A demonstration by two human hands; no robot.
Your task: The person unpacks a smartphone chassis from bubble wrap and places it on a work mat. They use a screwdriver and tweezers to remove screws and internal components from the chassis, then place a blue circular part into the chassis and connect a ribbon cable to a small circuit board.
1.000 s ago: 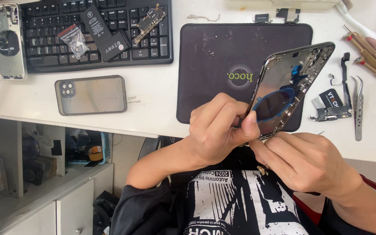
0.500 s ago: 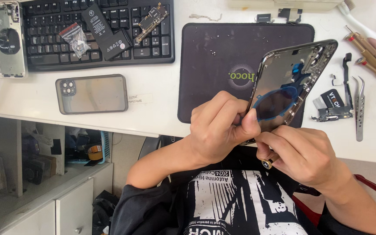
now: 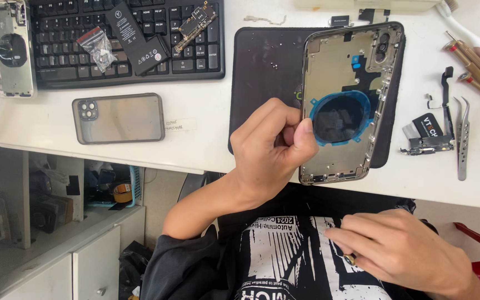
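My left hand [image 3: 270,150] grips the left edge of an opened phone back housing [image 3: 345,72] and holds it upright over a dark work mat [image 3: 262,72]. The housing's inside faces me, with a blue-rimmed round coil in the middle and camera holes at the top right. My right hand [image 3: 401,255] is down at my lap, against a black printed shirt. Its fingers are curled around a small brass-coloured tool [image 3: 351,259], of which only the tip shows.
A black keyboard [image 3: 68,55] at the back left carries a battery [image 3: 137,39], a logic board [image 3: 195,25] and a small plastic bag [image 3: 98,47]. Another housing [image 3: 11,50] and a cased phone [image 3: 119,118] lie left. Tweezers [image 3: 462,139], a flex part [image 3: 434,133] and screwdrivers [image 3: 473,61] lie right.
The housing has swung from tilted and edge-on to flat, with its inside facing me. My right hand has left the housing and dropped to my lap.
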